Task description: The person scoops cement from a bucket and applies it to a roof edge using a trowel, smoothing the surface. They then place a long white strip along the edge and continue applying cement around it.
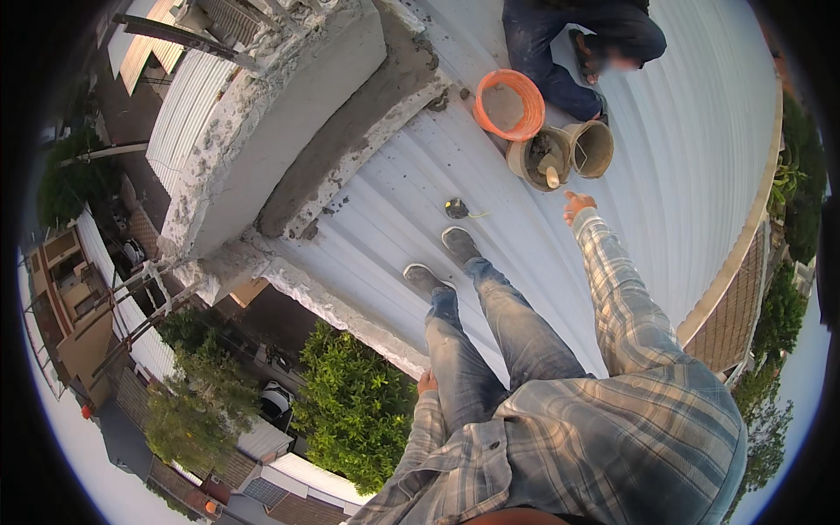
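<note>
My right hand (578,206) reaches forward just below a bucket (523,168) of grey mortar. Its fingers look loosely apart, with nothing visible in them. A tool with a pale handle (552,178) stands in that mortar, its handle end close to my fingertips but apart from them. Down by my left leg, my left hand (427,382) rests next to the knee; its fingers are small and partly hidden. An orange bucket (510,103) with grey contents touches the mortar bucket, and a worn, tan bucket (591,150) stands on its right.
A person in dark trousers (547,66) sits beyond the buckets on the ribbed metal roof (394,210). A black tape measure (456,208) lies ahead of my shoes. Concrete walls (271,131) with fresh mortar run along the left. A rough roof edge (332,315) drops to trees below.
</note>
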